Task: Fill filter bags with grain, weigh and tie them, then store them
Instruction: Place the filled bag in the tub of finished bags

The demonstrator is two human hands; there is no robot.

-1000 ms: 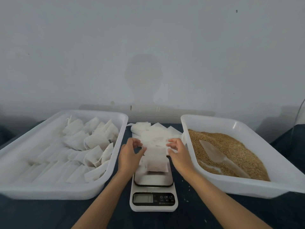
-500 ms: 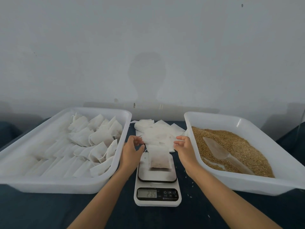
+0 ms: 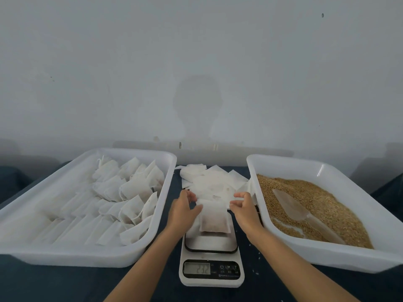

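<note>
A small white bag (image 3: 214, 219) with brown grain inside sits on the scale (image 3: 211, 258) in the lower middle of the frame. The top part of the bag is flat and white, and the bottom part is dark with grain. The little screen on the scale shows some numbers, but they are too faint to read for sure.

The left hand (image 3: 182, 212) is just left of the bag. Its thumb touches the bag's top edge, and its fingers are loosely bent. It is not squeezing anything. The right hand (image 3: 244, 211) is just right of the bag. Its fingers are bent a little and holding nothing; whether they touch the bag I cannot tell.

Behind the hands, in the middle of the frame, lies a pile of empty bags (image 3: 212, 182) on the dark table (image 3: 43, 284).

On the left is a big white tray (image 3: 135, 256) with many filled bags (image 3: 130, 192) in rows. On the right is another white tray (image 3: 327, 256) full of brown grain (image 3: 322, 203). A clear scoop (image 3: 294, 209) lies on the grain.
</note>
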